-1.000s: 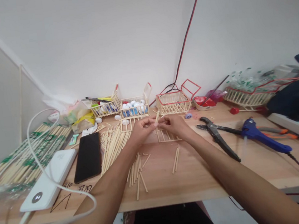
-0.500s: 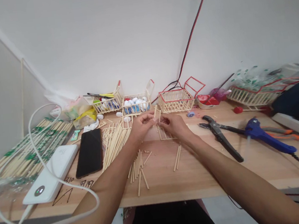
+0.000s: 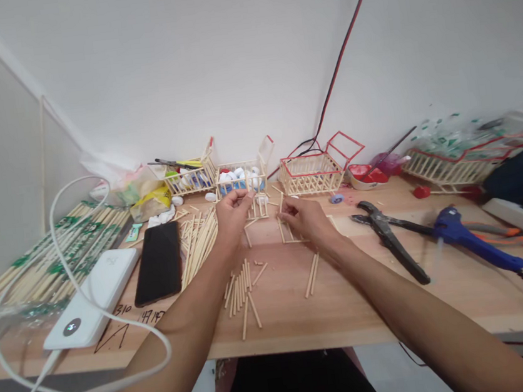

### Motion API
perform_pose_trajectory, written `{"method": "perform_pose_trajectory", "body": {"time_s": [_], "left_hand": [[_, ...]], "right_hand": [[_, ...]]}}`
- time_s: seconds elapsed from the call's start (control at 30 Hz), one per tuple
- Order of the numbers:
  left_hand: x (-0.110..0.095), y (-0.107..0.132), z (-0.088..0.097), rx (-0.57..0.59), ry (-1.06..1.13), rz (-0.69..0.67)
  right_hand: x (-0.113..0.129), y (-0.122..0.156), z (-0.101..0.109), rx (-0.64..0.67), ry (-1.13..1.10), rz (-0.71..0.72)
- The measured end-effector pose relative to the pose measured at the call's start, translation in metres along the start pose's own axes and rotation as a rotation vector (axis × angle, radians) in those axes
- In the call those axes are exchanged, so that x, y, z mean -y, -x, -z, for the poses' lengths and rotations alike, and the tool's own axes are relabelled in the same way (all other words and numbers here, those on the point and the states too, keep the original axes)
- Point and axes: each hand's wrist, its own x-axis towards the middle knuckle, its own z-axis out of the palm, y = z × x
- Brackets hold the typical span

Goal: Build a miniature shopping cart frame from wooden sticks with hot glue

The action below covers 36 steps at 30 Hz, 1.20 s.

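My left hand (image 3: 232,214) is closed near the back middle of the wooden table (image 3: 350,312). Its fingertips pinch a small ladder-like panel of sticks (image 3: 258,209), and one loose stick (image 3: 247,232) slants down below it. My right hand (image 3: 305,218) is just to the right, fingers pinched on a short upright stick (image 3: 281,202). It hovers over a flat stick frame (image 3: 289,235) lying on the table. The two hands are a short gap apart.
Short cut sticks (image 3: 240,291) and a pair of sticks (image 3: 312,274) lie in front of the hands. A long stick pile (image 3: 198,244), phone (image 3: 158,263) and power bank (image 3: 94,297) sit left. Pliers (image 3: 392,239) and a blue glue gun (image 3: 471,238) lie right. Stick baskets (image 3: 310,176) line the wall.
My hands have drawn apart: the left moved left and back with the small panel, the right sank toward the flat frame. The camera view shifted slightly.
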Motion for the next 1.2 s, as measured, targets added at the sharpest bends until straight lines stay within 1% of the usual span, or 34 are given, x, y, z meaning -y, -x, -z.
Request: {"method": "perform_pose_trajectory", "body": {"time_s": [0.47, 0.87, 1.07, 1.2], "left_hand": [[0.0013, -0.0002, 0.0007, 0.012, 0.009, 0.016], [0.0039, -0.0012, 0.001, -0.002, -0.006, 0.015], [0.0046, -0.0006, 0.0008, 0.001, -0.001, 0.023], [0.0034, 0.0007, 0.0006, 0.005, 0.006, 0.02]], "right_hand": [[0.0019, -0.0006, 0.003, 0.024, -0.011, -0.02], [0.0038, -0.0012, 0.0053, 0.046, 0.005, -0.024], [0.0005, -0.0027, 0.0062, 0.061, 0.012, 0.029], [-0.0002, -0.0016, 0.0064, 0.071, 0.004, 0.023]]}}
